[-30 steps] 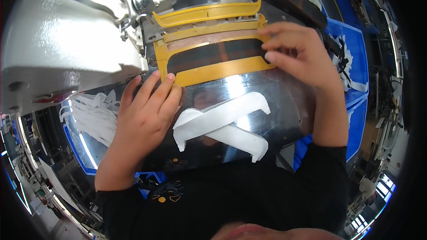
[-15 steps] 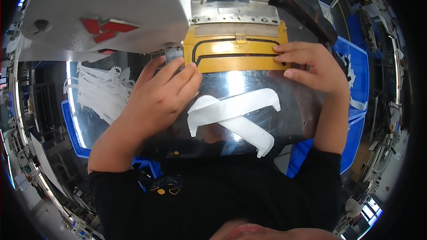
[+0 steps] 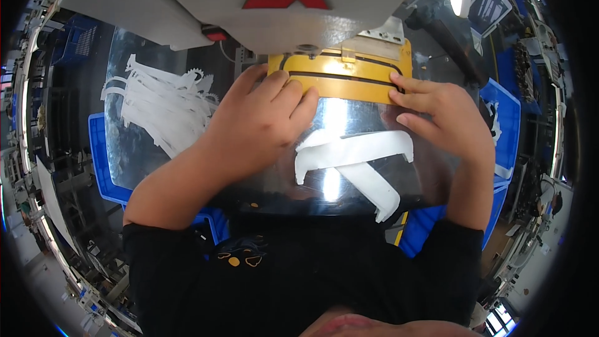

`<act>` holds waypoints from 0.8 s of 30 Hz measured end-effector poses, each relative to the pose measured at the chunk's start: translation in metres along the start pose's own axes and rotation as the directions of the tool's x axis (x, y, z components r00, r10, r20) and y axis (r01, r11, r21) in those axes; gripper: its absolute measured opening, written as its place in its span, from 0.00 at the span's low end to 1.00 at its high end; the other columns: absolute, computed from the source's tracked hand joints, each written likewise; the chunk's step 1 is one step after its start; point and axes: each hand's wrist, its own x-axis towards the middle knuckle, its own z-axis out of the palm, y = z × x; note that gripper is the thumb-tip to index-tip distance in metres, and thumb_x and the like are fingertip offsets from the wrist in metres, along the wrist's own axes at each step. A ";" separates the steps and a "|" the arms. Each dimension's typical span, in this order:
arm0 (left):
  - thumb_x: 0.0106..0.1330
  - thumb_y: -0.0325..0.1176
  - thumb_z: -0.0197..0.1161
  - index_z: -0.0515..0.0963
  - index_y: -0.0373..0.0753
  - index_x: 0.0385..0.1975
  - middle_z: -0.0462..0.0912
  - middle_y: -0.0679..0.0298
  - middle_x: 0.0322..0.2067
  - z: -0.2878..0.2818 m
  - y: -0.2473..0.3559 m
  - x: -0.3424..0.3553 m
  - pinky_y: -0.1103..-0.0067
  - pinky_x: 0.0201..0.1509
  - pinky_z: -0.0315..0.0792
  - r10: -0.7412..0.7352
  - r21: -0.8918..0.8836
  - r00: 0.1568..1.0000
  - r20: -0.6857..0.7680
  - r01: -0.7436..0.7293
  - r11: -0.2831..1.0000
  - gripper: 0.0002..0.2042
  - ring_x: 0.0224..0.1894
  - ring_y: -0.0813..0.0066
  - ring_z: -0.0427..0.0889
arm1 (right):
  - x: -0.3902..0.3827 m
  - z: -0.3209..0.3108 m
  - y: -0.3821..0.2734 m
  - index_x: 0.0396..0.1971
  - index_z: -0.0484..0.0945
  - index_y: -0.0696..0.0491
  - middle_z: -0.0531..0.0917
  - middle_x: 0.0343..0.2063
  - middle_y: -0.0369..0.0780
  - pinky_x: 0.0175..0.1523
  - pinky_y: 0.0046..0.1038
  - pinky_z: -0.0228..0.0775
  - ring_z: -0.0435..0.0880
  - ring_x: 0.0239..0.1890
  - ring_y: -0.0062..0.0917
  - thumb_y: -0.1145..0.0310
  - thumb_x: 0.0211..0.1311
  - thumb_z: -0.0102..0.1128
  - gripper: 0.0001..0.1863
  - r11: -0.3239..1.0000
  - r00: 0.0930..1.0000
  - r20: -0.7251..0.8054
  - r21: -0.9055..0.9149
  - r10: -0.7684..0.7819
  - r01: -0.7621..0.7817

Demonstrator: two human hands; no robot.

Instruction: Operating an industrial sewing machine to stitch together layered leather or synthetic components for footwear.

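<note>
A yellow template plate (image 3: 340, 89) with dark curved slots lies flat under the machine head. At its left end my left hand (image 3: 265, 109) is closed, the bent fingers on the plate and the thumb at the front edge. On the right end my right hand (image 3: 437, 106) is open, with two fingertips resting on the plate and the thumb apart, just off its front edge. Two white curved pieces lie crossed on the shiny table in front of the plate, the upper piece (image 3: 359, 148) over the lower piece (image 3: 377, 190).
A big grey-white machine head (image 3: 349, 3) with a red emblem overhangs the plate and hides its upper left. Left on the table (image 3: 121, 156) is a heap of white cut strips (image 3: 165, 103). Blue bins (image 3: 97, 150) stand at the left, and a blue bin (image 3: 508, 128) stands at the right.
The machine head appears further right in the picture and now covers the plate's upper left. My left fingers have curled more, and its thumb lies further right along the front edge.
</note>
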 end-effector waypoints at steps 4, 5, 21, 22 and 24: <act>0.68 0.47 0.73 0.85 0.39 0.60 0.86 0.56 0.57 -0.004 -0.001 0.000 0.57 0.73 0.73 -0.037 -0.031 0.999 0.016 0.037 0.999 0.25 0.63 0.56 0.82 | 0.029 0.001 -0.020 0.50 0.92 0.51 0.90 0.61 0.38 0.51 0.39 0.84 0.93 0.46 0.39 0.61 0.66 0.73 0.16 0.997 0.999 0.019 -0.052 -0.049 0.050; 0.68 0.48 0.73 0.85 0.39 0.61 0.85 0.55 0.59 -0.001 -0.003 -0.001 0.57 0.74 0.73 -0.042 -0.055 0.999 0.026 0.044 0.998 0.26 0.64 0.55 0.81 | 0.036 0.003 -0.021 0.50 0.92 0.51 0.91 0.60 0.37 0.49 0.39 0.85 0.93 0.44 0.39 0.61 0.65 0.73 0.16 0.994 0.995 0.007 -0.046 -0.095 0.095; 0.71 0.54 0.68 0.81 0.37 0.67 0.79 0.54 0.70 -0.002 -0.002 0.002 0.51 0.78 0.66 -0.090 -0.109 0.983 0.161 0.108 0.988 0.32 0.70 0.49 0.75 | 0.040 0.003 -0.033 0.50 0.94 0.49 0.91 0.60 0.35 0.44 0.36 0.87 0.94 0.41 0.34 0.60 0.66 0.74 0.16 0.991 0.995 0.006 -0.092 -0.095 0.095; 0.71 0.54 0.68 0.81 0.37 0.67 0.79 0.54 0.70 -0.003 -0.003 0.003 0.51 0.78 0.66 -0.084 -0.110 0.984 0.159 0.102 0.989 0.32 0.70 0.49 0.75 | 0.041 0.003 -0.032 0.50 0.94 0.49 0.91 0.60 0.35 0.44 0.36 0.87 0.94 0.41 0.34 0.60 0.66 0.74 0.16 0.992 0.996 0.003 -0.093 -0.089 0.089; 0.71 0.55 0.67 0.81 0.37 0.66 0.80 0.52 0.69 -0.003 -0.001 0.002 0.51 0.76 0.68 -0.096 -0.108 0.982 0.161 0.114 0.988 0.32 0.68 0.48 0.76 | 0.041 0.006 -0.031 0.50 0.93 0.49 0.91 0.59 0.35 0.44 0.35 0.87 0.94 0.41 0.34 0.60 0.66 0.74 0.15 0.990 0.993 0.001 -0.083 -0.114 0.114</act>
